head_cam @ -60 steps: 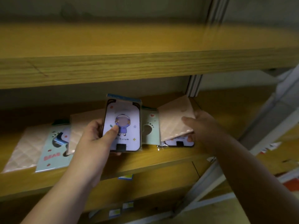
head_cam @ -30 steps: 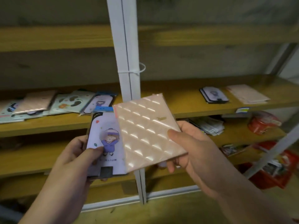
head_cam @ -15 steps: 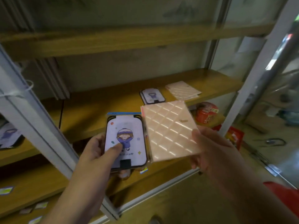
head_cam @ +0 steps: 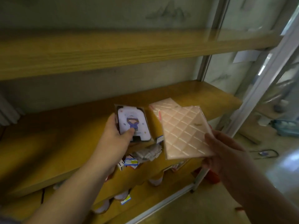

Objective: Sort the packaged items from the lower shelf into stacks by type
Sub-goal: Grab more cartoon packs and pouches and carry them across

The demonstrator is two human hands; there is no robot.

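Hands: left (head_cam: 113, 135) grips cartoon card pack (head_cam: 132, 125) | right (head_cam: 226, 152) grips quilted pink pack (head_cam: 184, 131)

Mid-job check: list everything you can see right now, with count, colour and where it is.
cartoon-print package: one, white with a purple-clad figure and dark border, held in the left hand over the middle shelf
held quilted package: one, pale pink, in the right hand, raised in front of the shelf
quilted package stack: count unclear, pale pink, lying on the middle shelf behind the held one
middle shelf: one, yellow-brown wood
upper shelf: one, yellow-brown wood
small boxes and packets: several, mostly white, on the shelf below; too blurred to identify
metal uprights: two visible, white, at right
left hand: one, gripping the cartoon-print package
right hand: one, gripping the held quilted package
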